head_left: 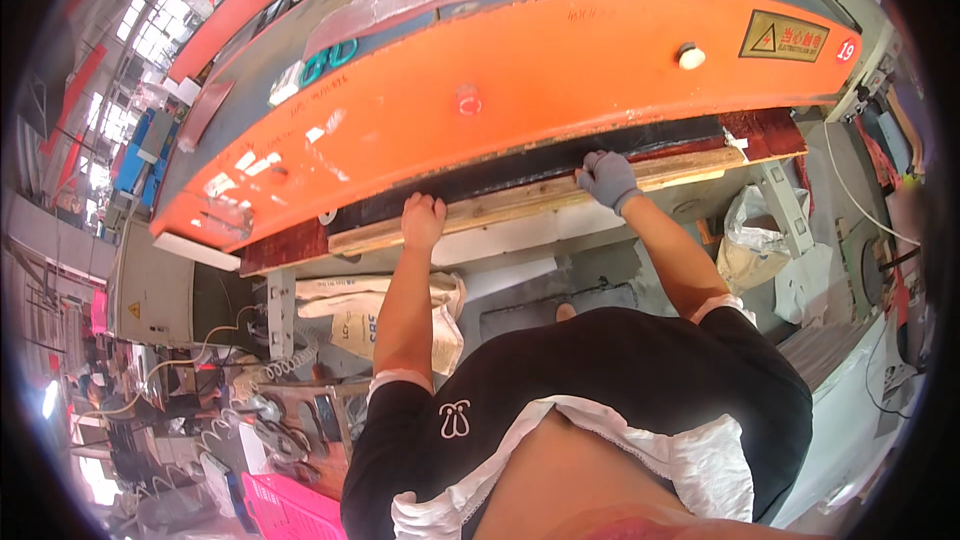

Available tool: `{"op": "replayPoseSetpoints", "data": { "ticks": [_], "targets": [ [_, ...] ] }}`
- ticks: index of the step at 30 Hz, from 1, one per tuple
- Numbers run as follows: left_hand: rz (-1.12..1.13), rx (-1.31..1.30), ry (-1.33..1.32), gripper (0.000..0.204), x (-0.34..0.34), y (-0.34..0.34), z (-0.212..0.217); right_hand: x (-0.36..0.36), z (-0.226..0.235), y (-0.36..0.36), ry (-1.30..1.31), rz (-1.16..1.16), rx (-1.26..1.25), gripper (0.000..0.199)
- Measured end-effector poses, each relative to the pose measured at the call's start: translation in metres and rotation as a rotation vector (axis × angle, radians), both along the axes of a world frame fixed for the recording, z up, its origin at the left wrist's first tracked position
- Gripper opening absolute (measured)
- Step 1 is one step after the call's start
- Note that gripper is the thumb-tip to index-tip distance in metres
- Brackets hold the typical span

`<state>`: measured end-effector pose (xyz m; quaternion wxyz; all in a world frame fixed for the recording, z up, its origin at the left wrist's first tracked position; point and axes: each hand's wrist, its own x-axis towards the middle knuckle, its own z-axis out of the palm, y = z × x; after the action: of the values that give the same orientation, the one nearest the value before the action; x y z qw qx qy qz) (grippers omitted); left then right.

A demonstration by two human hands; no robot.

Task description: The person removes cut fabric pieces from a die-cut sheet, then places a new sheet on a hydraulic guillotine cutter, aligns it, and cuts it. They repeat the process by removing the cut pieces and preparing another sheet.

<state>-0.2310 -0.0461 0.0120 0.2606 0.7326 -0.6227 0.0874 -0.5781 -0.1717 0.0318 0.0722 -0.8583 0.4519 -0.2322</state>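
Observation:
A long wooden board (520, 202) runs along the front of an orange machine (400, 110), under its raised-looking front panel. My bare left hand (424, 220) has its fingers curled over the board, left of the middle. Further right, my right hand (608, 181), in a grey glove with bare fingertips, grips the same board. Behind the board lies a black sheet (540, 162), which reaches under the orange panel. The tips of both hands rest close to this sheet, and whether they touch it cannot be made out.
Dark red boards (765, 135) show at both ends of the machine's bed. Paper sacks (345, 325) lie below on the left, and another sack (755, 240) stands on the right. A pink crate (290, 510) is at the lower left. Teal-handled scissors (330, 60) lie on top of the machine.

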Motion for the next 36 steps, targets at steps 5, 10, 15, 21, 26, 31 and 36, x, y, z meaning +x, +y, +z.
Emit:
{"op": "replayPoseSetpoints", "data": {
  "ticks": [5,10,15,21,26,31,36],
  "targets": [
    [0.029,0.029,0.014,0.024,-0.02,0.033,0.001,-0.013,-0.002,0.03,-0.052,-0.032,-0.058,0.028],
    [-0.074,-0.005,-0.058,0.019,-0.051,0.111,0.005,-0.045,-0.002,0.111,-0.156,-0.021,-0.082,0.025],
    [-0.135,-0.025,0.004,0.016,-0.088,0.194,0.008,-0.056,0.016,0.199,-0.211,-0.099,0.119,0.025],
    [-0.147,0.03,0.089,0.009,-0.126,0.291,0.012,0.021,0.031,0.253,-0.341,0.142,-0.162,0.052],
    [-0.254,-0.053,0.073,0.05,-0.14,0.323,0.025,0.091,0.026,0.271,-0.129,0.078,0.015,0.083],
    [-0.228,0.133,0.036,0.057,-0.14,0.321,0.017,0.086,0.013,0.303,-0.306,0.091,-0.078,0.079],
    [-0.242,0.074,0.023,0.052,-0.145,0.341,0.004,0.035,0.02,0.295,-0.81,0.027,0.628,0.068]
  ]
}}
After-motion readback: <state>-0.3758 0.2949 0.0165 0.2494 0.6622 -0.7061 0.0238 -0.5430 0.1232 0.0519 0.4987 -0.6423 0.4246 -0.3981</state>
